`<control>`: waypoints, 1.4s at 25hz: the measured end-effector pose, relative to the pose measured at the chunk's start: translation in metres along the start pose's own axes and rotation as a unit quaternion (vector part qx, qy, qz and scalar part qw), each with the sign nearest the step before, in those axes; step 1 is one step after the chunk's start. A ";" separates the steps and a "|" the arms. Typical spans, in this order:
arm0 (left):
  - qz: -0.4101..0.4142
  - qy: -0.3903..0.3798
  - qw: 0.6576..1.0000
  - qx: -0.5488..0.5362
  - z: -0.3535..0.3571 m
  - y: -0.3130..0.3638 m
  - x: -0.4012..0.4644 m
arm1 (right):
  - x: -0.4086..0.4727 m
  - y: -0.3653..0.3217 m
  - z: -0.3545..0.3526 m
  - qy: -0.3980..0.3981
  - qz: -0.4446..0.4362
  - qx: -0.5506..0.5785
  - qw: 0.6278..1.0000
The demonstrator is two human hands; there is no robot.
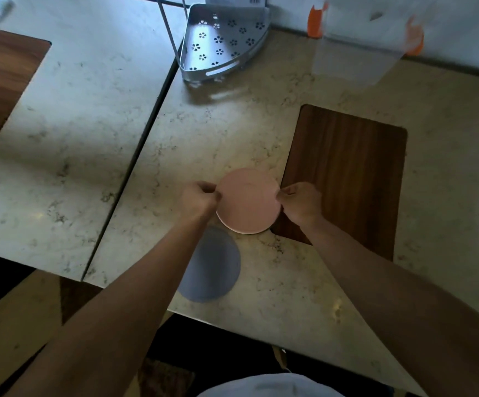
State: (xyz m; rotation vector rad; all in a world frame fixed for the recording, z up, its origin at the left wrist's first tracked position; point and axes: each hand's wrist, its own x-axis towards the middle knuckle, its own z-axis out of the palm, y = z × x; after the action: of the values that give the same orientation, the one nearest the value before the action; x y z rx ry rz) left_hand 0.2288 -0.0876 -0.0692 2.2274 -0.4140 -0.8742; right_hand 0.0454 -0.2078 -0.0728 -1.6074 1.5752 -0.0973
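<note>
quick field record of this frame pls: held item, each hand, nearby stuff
held: pink disc
left hand: pinches the disc's left edge
right hand: pinches its right edge
lifted or resting: cannot tell
grey disc: flat on counter, nearer the person, partly behind left forearm
wood panel: right of pink disc
corner rack: far side
clear container: far right, blurred

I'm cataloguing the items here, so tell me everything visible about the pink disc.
The pink disc is round, thin and matte, with a paler rim; it looks like plastic or silicone. The left hand pinches its left edge, the right hand its right edge. It is over the marble counter, overlapping a corner of the wooden panel. Whether it rests there is unclear.
</note>
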 end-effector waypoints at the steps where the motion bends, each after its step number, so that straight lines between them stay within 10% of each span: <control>1: 0.019 0.002 1.000 0.017 0.000 -0.001 -0.002 | -0.002 0.000 0.000 0.012 -0.009 -0.017 1.000; 11: 0.106 0.013 0.962 0.250 0.012 0.013 -0.007 | -0.021 -0.005 0.008 0.060 -0.013 -0.078 0.995; 35: -0.040 0.034 0.997 -0.065 -0.052 -0.005 -0.040 | -0.051 -0.019 0.017 -0.049 -0.013 0.125 0.991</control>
State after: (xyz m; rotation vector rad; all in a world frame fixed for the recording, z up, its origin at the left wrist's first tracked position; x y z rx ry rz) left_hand 0.2361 -0.0387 -0.0265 2.1597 -0.2308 -0.8406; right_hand 0.0608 -0.1592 -0.0470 -1.4152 1.4080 -0.2175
